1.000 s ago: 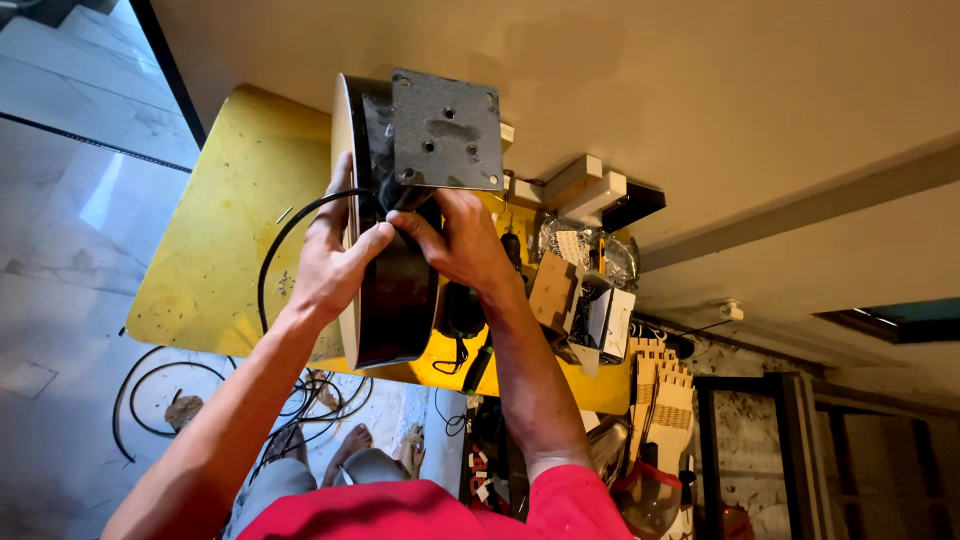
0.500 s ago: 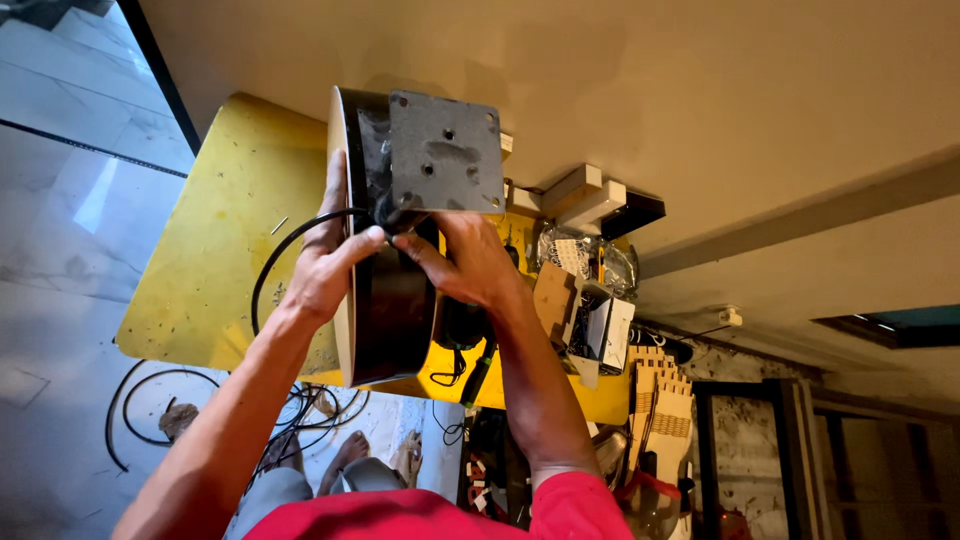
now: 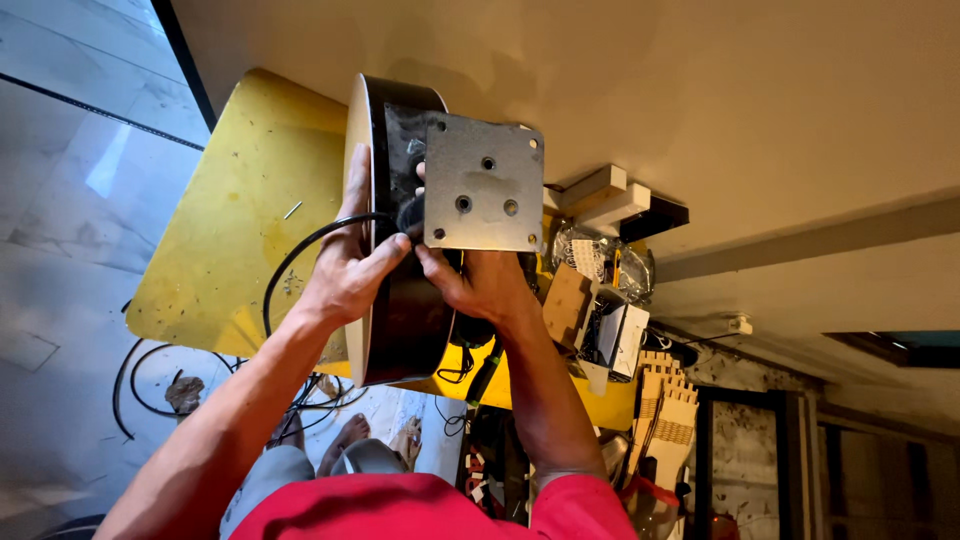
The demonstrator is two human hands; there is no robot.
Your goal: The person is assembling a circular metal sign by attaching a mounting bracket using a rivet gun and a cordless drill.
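At the centre of the frame, a flat black monitor panel (image 3: 400, 300) stands on edge on the yellow bench (image 3: 230, 230), its back turned toward the grey square mounting plate (image 3: 485, 183) that sits against it at upper centre. The left hand (image 3: 345, 275) wraps the panel's pale edge, fingers curled over it and thumb pressing toward the middle, so its grip is clamped on the panel. The right hand (image 3: 480, 285) sits just below the plate, fingers closed around something at the plate's lower edge; whether it pinches the plate itself or a small dark fitting behind it cannot be told. A black cable (image 3: 300, 255) loops out from between the hands to the left.

The step in hand looks like seating or aligning the plate on the panel's back. The next move likely calls for steady support from the left hand while the right lines the plate's holes up squarely. Boxes and clutter (image 3: 600, 300) crowd the bench at right.
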